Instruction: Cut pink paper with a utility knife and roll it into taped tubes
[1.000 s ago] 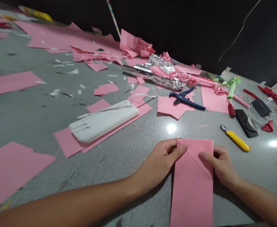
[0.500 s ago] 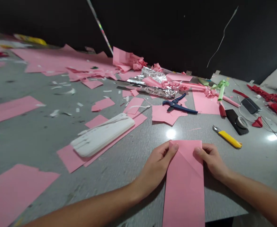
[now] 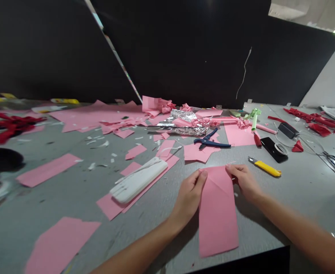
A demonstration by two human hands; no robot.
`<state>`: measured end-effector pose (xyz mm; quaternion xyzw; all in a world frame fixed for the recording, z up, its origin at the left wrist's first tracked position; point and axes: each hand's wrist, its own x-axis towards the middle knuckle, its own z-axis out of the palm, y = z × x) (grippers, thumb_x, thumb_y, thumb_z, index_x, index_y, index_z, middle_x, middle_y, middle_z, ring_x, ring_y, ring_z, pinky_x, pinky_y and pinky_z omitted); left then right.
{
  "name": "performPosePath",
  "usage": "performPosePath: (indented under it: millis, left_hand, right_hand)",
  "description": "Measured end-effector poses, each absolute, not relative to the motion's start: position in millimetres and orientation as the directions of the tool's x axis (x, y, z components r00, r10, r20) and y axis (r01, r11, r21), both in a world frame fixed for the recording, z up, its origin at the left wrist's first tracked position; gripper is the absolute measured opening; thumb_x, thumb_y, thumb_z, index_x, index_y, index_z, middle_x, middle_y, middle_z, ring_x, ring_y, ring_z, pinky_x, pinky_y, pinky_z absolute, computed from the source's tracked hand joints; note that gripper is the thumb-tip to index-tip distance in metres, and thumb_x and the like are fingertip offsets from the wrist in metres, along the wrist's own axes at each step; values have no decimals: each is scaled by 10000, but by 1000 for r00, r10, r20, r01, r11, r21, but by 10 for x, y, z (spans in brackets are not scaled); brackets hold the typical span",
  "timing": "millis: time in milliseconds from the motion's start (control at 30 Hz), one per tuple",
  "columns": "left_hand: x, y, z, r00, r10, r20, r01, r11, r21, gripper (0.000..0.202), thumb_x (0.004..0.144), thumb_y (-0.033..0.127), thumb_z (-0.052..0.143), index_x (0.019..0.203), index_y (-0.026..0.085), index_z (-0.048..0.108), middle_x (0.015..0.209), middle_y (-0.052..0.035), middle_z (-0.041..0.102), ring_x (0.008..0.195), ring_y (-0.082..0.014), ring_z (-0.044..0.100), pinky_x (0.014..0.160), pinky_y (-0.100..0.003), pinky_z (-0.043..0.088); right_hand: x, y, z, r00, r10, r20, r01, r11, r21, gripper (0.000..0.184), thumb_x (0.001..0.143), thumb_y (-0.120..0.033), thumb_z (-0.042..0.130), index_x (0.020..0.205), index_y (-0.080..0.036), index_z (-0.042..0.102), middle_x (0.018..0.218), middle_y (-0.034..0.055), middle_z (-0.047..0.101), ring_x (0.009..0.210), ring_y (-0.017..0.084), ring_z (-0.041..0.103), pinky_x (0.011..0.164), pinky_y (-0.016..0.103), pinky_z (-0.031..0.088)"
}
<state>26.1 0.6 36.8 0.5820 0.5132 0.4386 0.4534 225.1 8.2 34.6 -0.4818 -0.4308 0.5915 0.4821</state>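
At the near edge of the desk [image 3: 295, 190], the pink sheet [image 3: 217, 219] lies flat, its long side running away from the person. Its far end carries a diagonal crease.

**Hazards (assessed)**
- Crease drift: the sheet is restrained only at its far end. Uneven pressure between the two hands could probably skew the diagonal fold off the corner.
- Slippage: the near end of the sheet lies close to the desk's near edge, with nothing on it. A push toward the body could slide that end past the edge and buckle the paper.
- Contact with a blade: the yellow utility knife [image 3: 265, 168] lies just beyond the right hand, toward the right edge of the desk. Whether its blade is extended cannot be told. A sideways sweep of that hand could strike it.
- Clutter: pink offcuts [image 3: 200, 152] lie just beyond the sheet's far end. They could catch under it if it moves forward.

**Position relative to the hands**
- Left hand [image 3: 189, 196]: at the sheet's far left corner, fingers curled and closed on the paper edge, forefinger lying along the crease.
- Right hand [image 3: 243, 182]: at the far right corner, fingers closed on that corner.
- The sheet sits between the two hands. Most of its length extends back between the forearms toward the near edge.
- The white case [image 3: 139, 184] rests well to the left, clear of both hands.
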Motion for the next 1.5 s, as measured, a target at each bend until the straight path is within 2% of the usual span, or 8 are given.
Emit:
performPosePath:
  millis: [100, 267, 433, 667, 933, 1067, 1267, 1500]
  left_hand:
    - [261, 17, 348, 99, 990, 97, 241, -118, 963, 514, 1017, 648, 569, 726, 227, 527, 699, 28, 493, 687, -175, 453, 650, -297, 361]
    - [287, -27, 308, 157, 981, 113, 250, -151, 956, 475, 1051, 591, 532, 746, 227, 536, 690, 30, 506, 663, -169, 459, 643, -303, 358]
    - [284, -32, 246, 188, 976, 111, 277, -161, 947, 481, 1041, 602, 525, 737, 230, 527, 684, 32, 493, 652, -165, 462, 636, -300, 364]
    - [235, -3, 182, 147, 981, 125, 288, -164, 943, 499, 1020, 634, 515, 721, 235, 521, 667, 39, 467, 626, -158, 442, 603, -298, 348]
    - [221, 5, 196, 125, 981, 146, 291, -177, 940, 488, 1016, 617, 526, 711, 237, 518, 658, 44, 460, 615, -153, 436, 588, -294, 349]
    - [215, 14, 186, 95, 984, 151, 279, -172, 945, 485, 1012, 619, 530, 715, 235, 526, 663, 42, 462, 621, -154, 433, 591, -296, 356]
    - [214, 21, 206, 63, 985, 160, 265, -171, 949, 465, 1015, 598, 541, 730, 231, 546, 667, 44, 464, 626, -153, 435, 604, -297, 376]
    - [186, 29, 217, 26, 978, 207, 260, -207, 943, 466, 1021, 577, 558, 706, 234, 527, 654, 42, 480, 605, -149, 448, 585, -293, 374]
  right_hand:
    - [2270, 77, 293, -84, 988, -129, -167, -141, -976, 692, 729, -843, 851, 581, -222, 584, 613, -27, 507, 569, 131, 429, 562, 281, 380]
    - [2294, 5, 243, -87, 989, -120, -184, -135, -974, 734, 767, -841, 832, 557, -227, 492, 564, -56, 429, 529, 109, 329, 515, 268, 274]
    - [2287, -27, 139, -142, 968, -207, -176, -230, -957, 727, 732, -881, 823, 608, -208, 577, 554, -44, 483, 500, 104, 353, 505, 274, 246]
    - [2350, -28, 83, -203, 968, -149, -161, -183, -970, 762, 811, -863, 778, 565, -238, 418, 559, -67, 368, 512, 95, 270, 501, 280, 191]
    - [2365, -39, 76, -265, 948, -178, -99, -210, -973, 744, 815, -884, 757, 580, -236, 479, 540, -55, 406, 482, 93, 280, 474, 289, 156]
    - [2352, -53, 75, -294, 944, -153, -121, -195, -973, 758, 829, -868, 764, 564, -237, 436, 550, -67, 378, 491, 85, 281, 486, 285, 184]
    - [2348, -87, 72, -343, 915, -210, -78, -250, -965, 746, 828, -886, 744, 590, -224, 496, 556, -38, 472, 477, 90, 330, 490, 291, 190]
    - [2341, -107, 141, -391, 903, -181, -58, -220, -974, 745, 816, -891, 758, 633, -193, 574, 609, -16, 512, 530, 100, 385, 528, 292, 244]
